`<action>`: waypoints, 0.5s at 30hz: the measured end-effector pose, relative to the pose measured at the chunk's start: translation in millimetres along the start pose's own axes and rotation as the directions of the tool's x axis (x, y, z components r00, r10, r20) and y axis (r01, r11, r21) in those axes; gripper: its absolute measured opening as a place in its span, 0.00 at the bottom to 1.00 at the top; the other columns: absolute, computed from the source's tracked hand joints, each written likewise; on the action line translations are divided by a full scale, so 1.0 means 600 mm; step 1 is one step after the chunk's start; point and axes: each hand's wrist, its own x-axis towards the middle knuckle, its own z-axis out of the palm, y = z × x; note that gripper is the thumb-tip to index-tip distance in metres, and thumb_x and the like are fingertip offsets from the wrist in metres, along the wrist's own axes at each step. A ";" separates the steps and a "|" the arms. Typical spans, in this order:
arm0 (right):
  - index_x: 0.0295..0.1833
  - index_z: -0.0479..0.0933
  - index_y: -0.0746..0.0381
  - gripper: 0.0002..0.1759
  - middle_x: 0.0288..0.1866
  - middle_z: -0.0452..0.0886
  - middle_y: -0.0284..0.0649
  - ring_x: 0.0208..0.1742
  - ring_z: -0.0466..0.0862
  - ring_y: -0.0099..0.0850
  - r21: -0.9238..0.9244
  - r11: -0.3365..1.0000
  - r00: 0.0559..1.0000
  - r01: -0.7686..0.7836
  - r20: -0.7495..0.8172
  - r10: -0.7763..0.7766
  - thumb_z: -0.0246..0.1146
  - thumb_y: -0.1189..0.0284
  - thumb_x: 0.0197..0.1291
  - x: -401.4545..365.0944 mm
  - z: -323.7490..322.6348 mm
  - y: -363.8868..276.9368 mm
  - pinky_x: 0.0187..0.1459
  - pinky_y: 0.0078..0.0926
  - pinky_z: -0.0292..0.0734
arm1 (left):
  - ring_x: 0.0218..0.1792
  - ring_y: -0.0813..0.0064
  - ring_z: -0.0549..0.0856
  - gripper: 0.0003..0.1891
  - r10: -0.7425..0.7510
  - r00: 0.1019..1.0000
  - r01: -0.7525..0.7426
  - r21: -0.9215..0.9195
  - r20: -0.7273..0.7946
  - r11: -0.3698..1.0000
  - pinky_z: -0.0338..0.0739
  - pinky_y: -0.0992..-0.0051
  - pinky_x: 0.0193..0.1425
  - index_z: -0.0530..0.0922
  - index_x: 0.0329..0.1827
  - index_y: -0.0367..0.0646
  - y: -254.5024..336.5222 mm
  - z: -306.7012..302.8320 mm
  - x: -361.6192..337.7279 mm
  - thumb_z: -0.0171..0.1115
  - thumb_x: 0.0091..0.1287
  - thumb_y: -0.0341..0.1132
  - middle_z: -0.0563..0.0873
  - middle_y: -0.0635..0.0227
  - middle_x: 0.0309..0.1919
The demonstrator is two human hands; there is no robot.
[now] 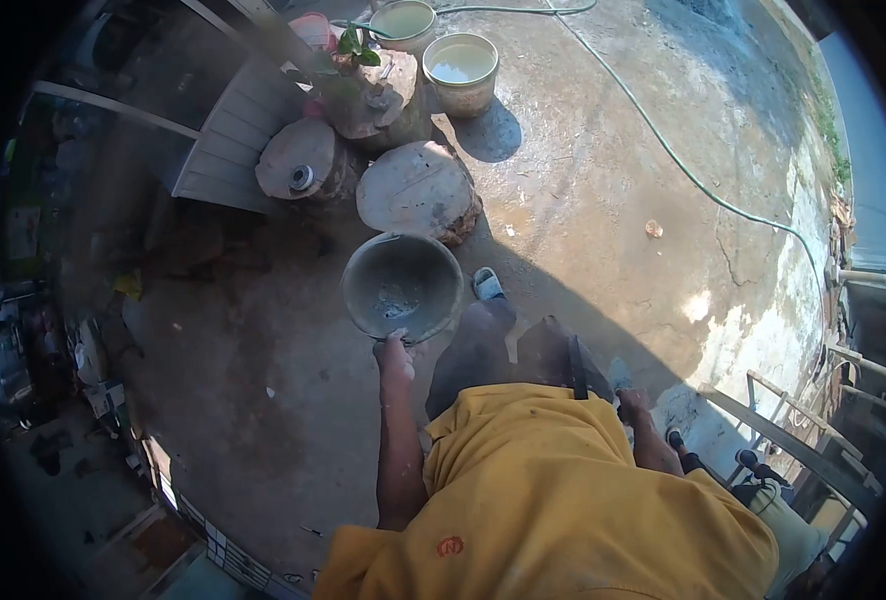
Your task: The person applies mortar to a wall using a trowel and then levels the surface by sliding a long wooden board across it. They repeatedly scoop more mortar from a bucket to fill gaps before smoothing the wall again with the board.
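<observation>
A round grey bowl point(403, 285) hangs over the concrete floor, its inside smeared with a little pale residue. My left hand point(394, 352) grips the near rim of this bowl, and whitish matter coats the fingers. Low at my right side, by the dark trouser leg, is my right hand point(631, 402); its fingers are too small and dim to make out. Just beyond the bowl stands a cut tree stump point(415, 188) with a pale flat top.
Another stump point(298, 160) carries a small round object. Two buckets of water point(461, 75) stand at the top. A green hose point(663, 140) crosses the sunlit floor. Wooden frames point(793, 420) and a grey container point(788, 530) are at the lower right.
</observation>
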 end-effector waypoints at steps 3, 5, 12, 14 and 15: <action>0.45 0.88 0.67 0.17 0.34 0.91 0.54 0.38 0.93 0.48 -0.181 0.969 0.985 0.171 0.047 -0.165 0.70 0.62 0.64 -0.002 -0.036 -0.083 0.47 0.48 0.89 | 0.49 0.54 0.92 0.19 0.056 0.997 -0.064 0.142 0.057 0.988 0.96 0.52 0.47 0.80 0.60 0.28 0.099 0.113 0.006 0.65 0.68 0.27 0.87 0.53 0.54; 0.44 0.89 0.66 0.16 0.35 0.92 0.53 0.38 0.94 0.48 -0.144 0.978 0.988 0.152 0.060 -0.145 0.70 0.63 0.64 0.030 -0.075 -0.112 0.46 0.47 0.88 | 0.49 0.58 0.92 0.19 0.098 0.984 -0.126 0.188 0.151 0.974 0.95 0.53 0.47 0.81 0.59 0.26 0.153 0.201 0.057 0.66 0.67 0.27 0.87 0.54 0.53; 0.42 0.91 0.61 0.12 0.39 0.93 0.52 0.40 0.94 0.47 -0.129 0.991 0.999 0.042 -0.013 -0.044 0.68 0.64 0.64 0.230 -0.207 -0.185 0.43 0.46 0.87 | 0.42 0.70 0.87 0.12 0.217 0.929 -0.334 0.427 0.300 0.840 0.82 0.64 0.43 0.83 0.43 0.25 0.231 0.491 0.349 0.67 0.64 0.29 0.88 0.58 0.40; 0.41 0.89 0.62 0.12 0.36 0.90 0.49 0.34 0.91 0.43 0.230 0.959 0.986 -0.165 0.055 0.156 0.67 0.64 0.66 0.312 -0.268 -0.189 0.36 0.44 0.84 | 0.39 0.71 0.86 0.11 0.217 0.920 -0.374 0.560 0.327 0.739 0.79 0.61 0.42 0.82 0.36 0.25 0.309 0.617 0.387 0.68 0.63 0.29 0.88 0.58 0.34; 0.41 0.86 0.64 0.14 0.31 0.87 0.47 0.28 0.88 0.40 0.478 0.817 0.946 -0.322 0.125 0.299 0.66 0.62 0.69 0.352 -0.304 -0.188 0.30 0.42 0.83 | 0.38 0.68 0.86 0.12 0.284 0.910 -0.412 0.582 0.303 0.701 0.80 0.59 0.42 0.81 0.34 0.24 0.330 0.678 0.416 0.68 0.62 0.30 0.88 0.55 0.32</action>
